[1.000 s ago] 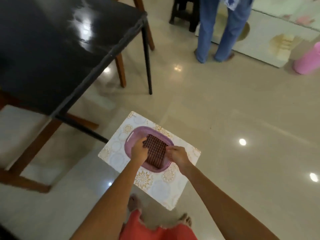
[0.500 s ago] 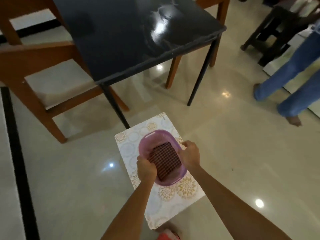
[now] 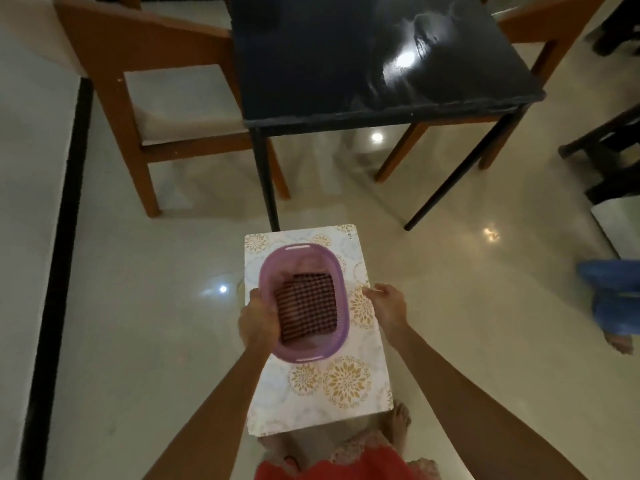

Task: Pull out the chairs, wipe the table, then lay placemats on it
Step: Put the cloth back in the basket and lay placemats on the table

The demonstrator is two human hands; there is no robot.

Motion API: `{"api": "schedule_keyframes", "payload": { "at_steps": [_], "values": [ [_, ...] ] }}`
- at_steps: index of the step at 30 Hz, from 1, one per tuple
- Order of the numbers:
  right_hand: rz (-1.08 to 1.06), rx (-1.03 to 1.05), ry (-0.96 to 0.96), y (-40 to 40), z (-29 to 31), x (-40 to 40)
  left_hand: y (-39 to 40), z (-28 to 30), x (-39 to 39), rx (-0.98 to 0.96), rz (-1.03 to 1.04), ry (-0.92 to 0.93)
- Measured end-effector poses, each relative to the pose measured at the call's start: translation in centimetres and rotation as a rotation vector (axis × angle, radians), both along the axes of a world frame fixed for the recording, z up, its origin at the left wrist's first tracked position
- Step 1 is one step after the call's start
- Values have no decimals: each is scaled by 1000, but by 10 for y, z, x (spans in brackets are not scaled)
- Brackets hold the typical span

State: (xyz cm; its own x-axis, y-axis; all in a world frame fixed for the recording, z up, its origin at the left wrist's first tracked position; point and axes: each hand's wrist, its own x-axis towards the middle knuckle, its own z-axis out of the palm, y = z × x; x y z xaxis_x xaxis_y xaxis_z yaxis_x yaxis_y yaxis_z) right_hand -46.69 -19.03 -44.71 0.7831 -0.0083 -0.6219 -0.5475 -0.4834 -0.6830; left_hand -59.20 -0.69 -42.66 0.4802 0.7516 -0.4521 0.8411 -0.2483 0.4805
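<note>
I carry a white placemat (image 3: 346, 379) with gold flower prints, held flat above the floor. On it stands a purple plastic basket (image 3: 300, 248) with a dark checked cloth (image 3: 306, 308) folded inside. My left hand (image 3: 258, 322) grips the basket's left rim at the mat's left edge. My right hand (image 3: 388, 306) pinches the mat's right edge, clear of the basket. The glossy black table (image 3: 346, 57) stands just ahead. A brown wooden chair (image 3: 114, 64) with a pale seat sits at its left side, and another chair (image 3: 540, 26) shows at its far right.
Another person's leg in blue jeans (image 3: 613, 292) and bare foot stand at the right edge. Dark furniture (image 3: 609, 150) is behind it. A black stripe (image 3: 59, 237) runs along the floor on the left. My own feet show under the mat.
The table has swung from the upper left to straight ahead and closer. My right hand has moved off the basket's rim onto the placemat's right edge.
</note>
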Motion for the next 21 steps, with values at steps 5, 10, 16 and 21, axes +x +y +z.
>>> {"api": "schedule_keyframes", "payload": {
  "at_steps": [5, 10, 16, 21],
  "values": [
    [183, -45, 174, -2, -38, 31, -8, -13, -11, 118, 67, 60],
    [320, -38, 370, -16, -78, 44, -40, -22, -18, 148, 200, 89],
    [328, 0, 365, -30, -106, 49, -78, -24, -19, 109, 362, 98],
    [362, 43, 401, -28, -82, 39, -101, -28, -31, 34, 544, 66]
  ]
}}
